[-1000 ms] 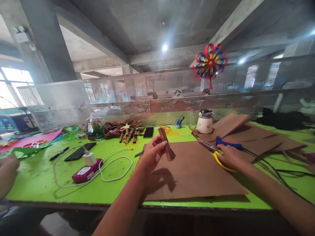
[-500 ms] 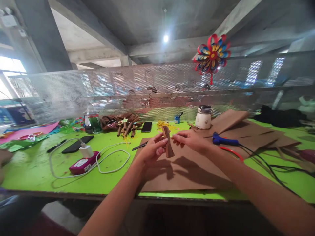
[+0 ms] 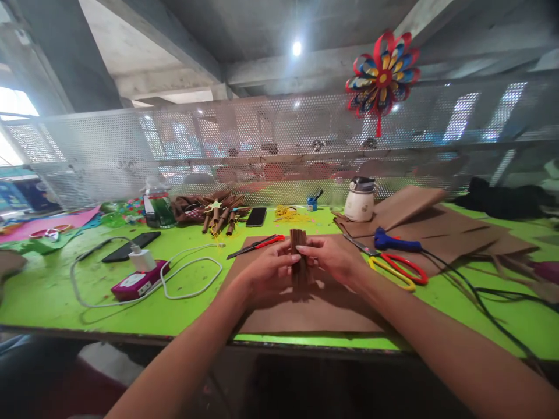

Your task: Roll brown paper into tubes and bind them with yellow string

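Note:
Between my two hands stands a small bundle of folded brown paper (image 3: 299,240), roughly upright, with pleats along its length. My left hand (image 3: 275,263) pinches it from the left, thumb at the front. From the other side my right hand (image 3: 328,256) grips it with thumb and fingers. Both hands hover over a large flat sheet of brown paper (image 3: 279,317). A utility knife (image 3: 257,245) with a red handle lies on the sheet's far left edge. Scissors (image 3: 395,267) with red and yellow handles rest to the right of my right hand.
A blue glue gun (image 3: 397,240) with a black cable lies right, by stacked brown paper (image 3: 463,233). Left are a purple power strip (image 3: 138,282), a white cable and a black phone (image 3: 131,247). A cream flask (image 3: 359,203) and small paper rolls (image 3: 221,220) stand behind.
My right hand has moved in and now grips the paper bundle too. The bundle has turned more upright. The view has shifted slightly, showing more of the scissors and knife.

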`<state>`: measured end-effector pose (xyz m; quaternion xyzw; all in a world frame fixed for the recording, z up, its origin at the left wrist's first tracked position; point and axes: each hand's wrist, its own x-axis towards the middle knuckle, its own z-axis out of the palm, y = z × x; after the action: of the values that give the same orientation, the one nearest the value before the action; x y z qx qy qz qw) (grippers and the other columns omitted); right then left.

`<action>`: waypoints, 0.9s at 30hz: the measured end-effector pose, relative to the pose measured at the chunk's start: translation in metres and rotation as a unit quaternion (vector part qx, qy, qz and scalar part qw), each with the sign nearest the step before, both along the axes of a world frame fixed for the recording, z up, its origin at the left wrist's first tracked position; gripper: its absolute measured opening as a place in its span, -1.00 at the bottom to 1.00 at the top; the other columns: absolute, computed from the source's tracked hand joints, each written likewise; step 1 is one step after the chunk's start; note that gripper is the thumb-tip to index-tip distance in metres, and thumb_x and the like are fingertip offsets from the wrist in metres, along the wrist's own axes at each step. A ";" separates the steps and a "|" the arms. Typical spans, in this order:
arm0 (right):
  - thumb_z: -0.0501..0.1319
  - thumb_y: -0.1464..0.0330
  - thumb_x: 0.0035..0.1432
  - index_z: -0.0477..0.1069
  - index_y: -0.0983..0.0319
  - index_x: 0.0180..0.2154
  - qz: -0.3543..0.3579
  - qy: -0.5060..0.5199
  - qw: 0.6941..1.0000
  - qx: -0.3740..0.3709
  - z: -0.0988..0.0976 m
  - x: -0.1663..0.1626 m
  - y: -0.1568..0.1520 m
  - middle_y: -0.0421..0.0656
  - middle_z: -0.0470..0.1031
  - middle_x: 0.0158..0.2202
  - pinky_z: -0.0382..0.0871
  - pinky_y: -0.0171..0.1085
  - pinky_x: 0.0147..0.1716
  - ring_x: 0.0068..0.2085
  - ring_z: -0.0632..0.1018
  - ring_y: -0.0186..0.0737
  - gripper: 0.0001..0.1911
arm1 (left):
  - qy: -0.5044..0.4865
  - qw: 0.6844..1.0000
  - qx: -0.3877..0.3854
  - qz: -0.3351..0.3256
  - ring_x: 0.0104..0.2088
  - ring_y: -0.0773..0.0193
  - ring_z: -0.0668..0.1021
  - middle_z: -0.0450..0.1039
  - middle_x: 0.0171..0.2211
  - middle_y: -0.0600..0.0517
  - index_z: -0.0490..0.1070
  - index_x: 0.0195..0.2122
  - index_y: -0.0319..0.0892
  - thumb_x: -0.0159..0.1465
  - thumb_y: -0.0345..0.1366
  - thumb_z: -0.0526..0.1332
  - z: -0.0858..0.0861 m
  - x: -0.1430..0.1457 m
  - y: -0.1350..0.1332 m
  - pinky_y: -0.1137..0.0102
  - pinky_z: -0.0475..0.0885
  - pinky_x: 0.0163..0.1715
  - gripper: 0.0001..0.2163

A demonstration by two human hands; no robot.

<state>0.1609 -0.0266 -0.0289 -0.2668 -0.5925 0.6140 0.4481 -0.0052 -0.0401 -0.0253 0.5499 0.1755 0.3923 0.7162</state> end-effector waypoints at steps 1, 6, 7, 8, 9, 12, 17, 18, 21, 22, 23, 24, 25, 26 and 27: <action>0.36 0.23 -0.12 0.42 0.32 -0.44 -0.001 0.001 1.000 -0.006 -0.003 0.000 0.002 -0.28 0.35 -0.59 0.13 -0.39 -0.58 -0.59 0.28 -0.48 -0.71 | 0.001 1.000 -0.004 -0.005 -0.19 0.18 0.55 0.46 -0.14 -0.12 0.39 -0.04 -0.18 0.12 -0.39 0.30 -0.001 0.002 -0.001 0.25 0.40 -0.11 -0.65; 0.34 0.16 -0.11 0.39 0.30 -0.38 0.020 -0.013 0.999 -0.033 -0.009 -0.001 0.004 -0.28 0.35 -0.64 0.14 -0.37 -0.66 -0.66 0.31 -0.42 -0.65 | 0.053 0.997 -0.047 0.006 -0.34 0.23 0.56 0.46 -0.29 -0.09 0.40 -0.18 -0.23 0.15 -0.31 0.28 -0.007 0.003 -0.002 0.27 0.45 -0.25 -0.78; 0.32 0.15 -0.09 0.39 0.30 -0.39 0.011 -0.022 0.999 -0.025 -0.009 -0.001 0.005 -0.27 0.35 -0.64 0.13 -0.38 -0.67 -0.66 0.32 -0.42 -0.65 | 0.059 0.997 -0.054 0.013 -0.36 0.24 0.56 0.46 -0.31 -0.08 0.40 -0.21 -0.24 0.15 -0.29 0.27 -0.008 0.002 -0.002 0.29 0.45 -0.27 -0.79; 0.31 0.13 -0.08 0.38 0.30 -0.42 -0.008 -0.033 0.999 -0.015 -0.009 0.001 0.006 -0.27 0.34 -0.65 0.12 -0.39 -0.67 -0.66 0.31 -0.43 -0.65 | 0.061 0.996 -0.059 0.020 -0.37 0.25 0.55 0.45 -0.33 -0.06 0.39 -0.21 -0.23 0.16 -0.28 0.26 -0.009 0.001 -0.001 0.31 0.45 -0.29 -0.80; 0.30 0.12 -0.07 0.37 0.30 -0.46 -0.031 -0.046 0.998 -0.005 -0.008 0.002 0.008 -0.28 0.31 -0.67 0.10 -0.40 -0.67 -0.66 0.29 -0.45 -0.64 | 0.063 0.996 -0.065 0.024 -0.37 0.25 0.55 0.44 -0.34 -0.05 0.38 -0.20 -0.22 0.17 -0.28 0.26 -0.009 0.000 0.001 0.32 0.45 -0.31 -0.80; 0.28 0.09 -0.05 0.30 0.29 -0.56 -0.117 -0.072 0.990 0.011 -0.006 0.010 0.018 -0.31 0.23 -0.68 0.07 -0.42 -0.68 -0.66 0.23 -0.49 -0.61 | 0.073 0.994 -0.081 0.018 -0.37 0.22 0.56 0.44 -0.37 -0.05 0.34 -0.17 -0.21 0.18 -0.31 0.23 -0.007 -0.003 0.003 0.31 0.46 -0.32 -0.79; 0.31 0.22 -0.07 0.42 0.29 -0.25 -0.144 -0.074 0.984 0.080 -0.002 0.026 0.032 -0.16 0.45 -0.39 0.28 -0.39 -0.57 -0.47 0.43 -0.38 -0.66 | 0.090 0.991 -0.099 -0.018 -0.36 0.18 0.58 0.47 -0.38 -0.09 0.26 -0.05 -0.21 0.22 -0.34 0.17 -0.002 -0.004 0.003 0.29 0.46 -0.30 -0.73; 0.30 0.27 -0.07 0.41 0.27 -0.14 -0.113 -0.081 0.985 0.105 0.001 0.030 0.032 -0.13 0.47 -0.30 0.34 -0.37 -0.50 -0.38 0.47 -0.33 -0.60 | 0.094 0.990 -0.097 -0.027 -0.37 0.19 0.58 0.48 -0.37 -0.11 0.25 -0.04 -0.22 0.23 -0.34 0.16 -0.001 -0.005 0.003 0.30 0.46 -0.31 -0.73; 0.26 0.42 -0.05 0.34 0.21 0.03 0.006 -0.124 0.975 0.186 0.008 0.037 0.028 -0.10 0.47 -0.09 0.40 -0.25 -0.18 -0.11 0.49 -0.23 -0.47 | 0.100 0.990 -0.087 -0.042 -0.40 0.20 0.58 0.49 -0.38 -0.12 0.28 -0.08 -0.24 0.24 -0.33 0.13 -0.001 -0.006 0.004 0.37 0.44 -0.37 -0.77; 0.24 0.45 -0.04 0.34 0.20 0.04 0.031 -0.143 0.967 0.209 0.010 0.038 0.026 -0.10 0.46 -0.05 0.38 -0.22 -0.11 -0.07 0.47 -0.21 -0.47 | 0.104 0.990 -0.085 -0.044 -0.39 0.20 0.58 0.49 -0.39 -0.11 0.29 -0.10 -0.25 0.24 -0.34 0.13 -0.001 -0.007 0.004 0.40 0.43 -0.40 -0.79; 0.22 0.47 -0.03 0.34 0.20 0.05 0.044 -0.163 0.959 0.228 0.012 0.039 0.024 -0.10 0.46 -0.04 0.37 -0.19 -0.06 -0.04 0.47 -0.20 -0.47 | 0.108 0.990 -0.084 -0.046 -0.39 0.20 0.58 0.49 -0.39 -0.11 0.30 -0.11 -0.26 0.24 -0.35 0.14 -0.002 -0.008 0.005 0.43 0.43 -0.43 -0.80; 0.20 0.48 -0.02 0.33 0.20 0.06 0.048 -0.183 0.952 0.242 0.013 0.039 0.022 -0.09 0.45 -0.03 0.37 -0.17 -0.05 -0.03 0.47 -0.19 -0.46 | 0.115 0.989 -0.082 -0.050 -0.38 0.19 0.58 0.49 -0.39 -0.11 0.31 -0.12 -0.27 0.24 -0.36 0.14 -0.002 -0.008 0.005 0.44 0.42 -0.45 -0.80; 0.18 0.49 -0.02 0.31 0.21 0.08 0.044 -0.204 0.945 0.253 0.014 0.038 0.020 -0.08 0.45 -0.02 0.38 -0.16 -0.06 -0.04 0.47 -0.18 -0.45 | 0.120 0.988 -0.081 -0.054 -0.38 0.18 0.58 0.49 -0.39 -0.11 0.32 -0.12 -0.28 0.23 -0.37 0.14 -0.002 -0.008 0.006 0.46 0.42 -0.47 -0.80; 0.17 0.49 -0.02 0.29 0.21 0.10 0.034 -0.227 0.936 0.269 0.015 0.037 0.019 -0.06 0.43 0.00 0.39 -0.15 -0.07 -0.03 0.47 -0.16 -0.43 | 0.124 0.987 -0.079 -0.059 -0.38 0.17 0.59 0.48 -0.39 -0.11 0.32 -0.12 -0.28 0.23 -0.38 0.15 -0.003 -0.009 0.006 0.46 0.42 -0.49 -0.80; 0.18 0.49 -0.02 0.27 0.21 0.12 0.020 -0.250 0.923 0.293 0.015 0.036 0.016 -0.04 0.40 0.03 0.38 -0.13 -0.06 -0.01 0.45 -0.14 -0.40 | 0.125 0.987 -0.077 -0.063 -0.38 0.16 0.59 0.48 -0.39 -0.10 0.33 -0.13 -0.29 0.22 -0.39 0.15 -0.003 -0.009 0.006 0.46 0.42 -0.50 -0.80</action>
<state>0.1970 -0.0101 -0.0134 -0.2569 -0.8438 0.3352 0.3311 -0.0140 -0.0345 -0.0284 0.5480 0.2581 0.2597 0.7521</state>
